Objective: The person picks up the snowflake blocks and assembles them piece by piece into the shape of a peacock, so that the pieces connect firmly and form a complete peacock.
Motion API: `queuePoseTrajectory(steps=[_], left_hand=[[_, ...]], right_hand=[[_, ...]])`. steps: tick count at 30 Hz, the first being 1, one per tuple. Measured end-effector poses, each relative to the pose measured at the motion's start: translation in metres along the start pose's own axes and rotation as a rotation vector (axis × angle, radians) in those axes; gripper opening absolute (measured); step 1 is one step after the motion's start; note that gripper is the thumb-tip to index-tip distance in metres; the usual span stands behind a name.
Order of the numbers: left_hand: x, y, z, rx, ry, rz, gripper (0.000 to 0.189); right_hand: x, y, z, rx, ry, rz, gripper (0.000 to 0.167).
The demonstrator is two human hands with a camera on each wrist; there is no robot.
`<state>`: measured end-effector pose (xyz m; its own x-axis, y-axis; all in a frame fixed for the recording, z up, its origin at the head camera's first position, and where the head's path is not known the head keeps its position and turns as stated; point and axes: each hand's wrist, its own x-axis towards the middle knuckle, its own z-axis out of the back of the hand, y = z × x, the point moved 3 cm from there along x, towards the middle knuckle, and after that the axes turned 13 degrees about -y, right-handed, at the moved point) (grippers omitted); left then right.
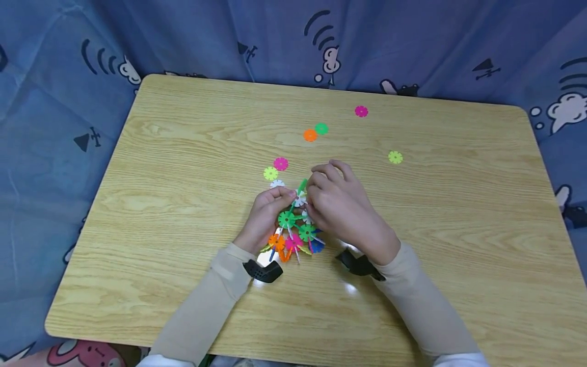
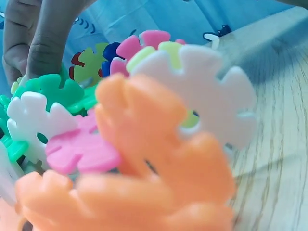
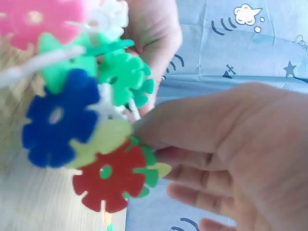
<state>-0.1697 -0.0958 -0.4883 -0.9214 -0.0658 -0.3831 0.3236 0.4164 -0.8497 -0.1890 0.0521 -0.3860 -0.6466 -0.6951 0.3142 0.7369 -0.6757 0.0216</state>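
From the head view, a person is working at a tabletop [image 1: 435, 306], and a cluster [image 1: 307, 233] of slotted plastic discs is sitting just below the middle of the frame, between the two hands. The left hand [image 1: 263, 216] is pinching the cluster's upper part, thumb lying by a white disc [image 1: 300, 199]. The right hand [image 1: 341, 206] is bending its fingers in at the opposite side; their tips are hiding from me here. Loose discs are lying farther up: a pink one [image 1: 281, 163] just above the left hand, an orange one [image 1: 310, 135] and a green one [image 1: 321, 128] close together, a yellow one [image 1: 396, 157] toward the right.

In the left wrist view, a big orange piece [image 2: 144, 106] is filling the foreground, while fingers [image 2: 45, 43] are gripping at upper left; I can't tell whose.

In the right wrist view, the right hand's thumb and fingers are pinching the cluster's edge beside a red disc [image 3: 120, 171], though exactly which piece is hard to tell. To my eye, good joining means bracing close to the joint, lining slot up with slot, and pressing straight, sparing the neighbours any twisting.
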Motion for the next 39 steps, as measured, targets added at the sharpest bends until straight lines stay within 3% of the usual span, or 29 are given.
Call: queuePoseTrajectory(steps=[5,8,12,16,18,22,29,33,39], left_hand=[[0.001,-0.001,0.002,-0.009,0.022,0.007,0.013],[0.002,0.000,0.003,-0.007,0.040,0.019,0.014],[0.002,0.001,0.004,0.007,0.070,0.035,0.013],[0.001,0.002,0.004,0.048,0.111,0.044,0.012],[0.001,0.002,0.004,0.074,0.141,0.041,0.012],[0.000,0.001,0.004,0.107,0.196,0.031,0.013],[-0.001,0.001,0.006,0.109,0.244,0.062,0.015],[0.000,0.001,0.007,0.125,0.248,0.065,0.017],[0.000,0.002,0.009,0.115,0.278,0.064,0.021]], right_hand=[[-0.003,-0.007,0.006,0.044,0.034,-0.084,0.017],[-0.002,-0.016,0.008,0.135,0.092,-0.155,0.017],[-0.001,-0.031,0.013,0.342,0.127,-0.283,0.016],[0.000,-0.046,0.015,0.649,0.032,-0.447,0.016],[0.002,-0.052,0.008,0.794,-0.010,-0.483,0.015],[0.005,-0.056,-0.012,0.937,-0.006,-0.473,0.015],[0.005,-0.055,-0.033,0.938,0.058,-0.455,0.021],[0.006,-0.053,-0.034,0.952,0.071,-0.430,0.026],[0.006,-0.051,-0.035,0.957,0.102,-0.388,0.021]])
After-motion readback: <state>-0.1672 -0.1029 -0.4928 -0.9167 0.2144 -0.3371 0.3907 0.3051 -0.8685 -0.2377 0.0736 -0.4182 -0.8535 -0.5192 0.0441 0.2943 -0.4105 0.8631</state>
